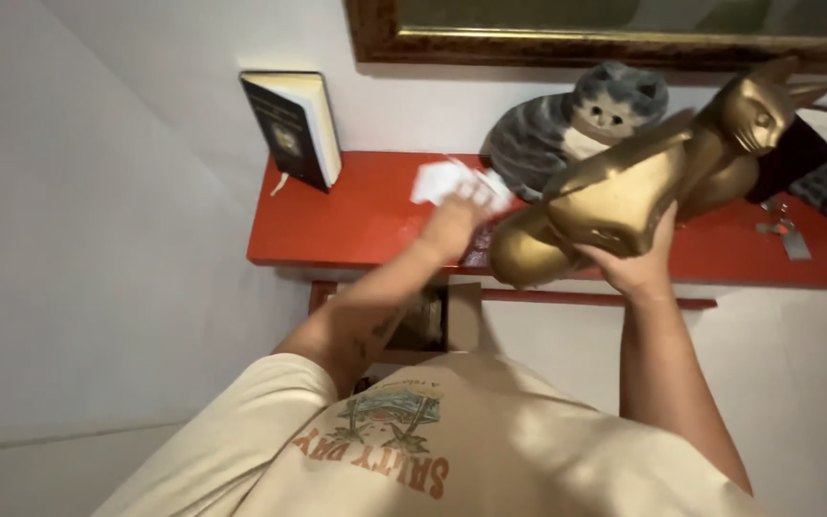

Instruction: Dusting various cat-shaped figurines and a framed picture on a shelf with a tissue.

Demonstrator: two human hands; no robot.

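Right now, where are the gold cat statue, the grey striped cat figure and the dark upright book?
Gold cat statue [614, 196]: head view, its body.
Grey striped cat figure [538, 144]: head view, its back.
Dark upright book [284, 129]: head view, its cover.

The right hand [636, 260] holds the golden cat figure [643, 177] tilted above the red shelf [337, 225]. The left hand [452, 220] presses a white cloth [447, 180] on the shelf, near its middle.

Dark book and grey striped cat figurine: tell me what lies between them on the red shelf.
In the head view, the left hand with a white cloth lies between the dark book and grey striped cat figurine on the red shelf.
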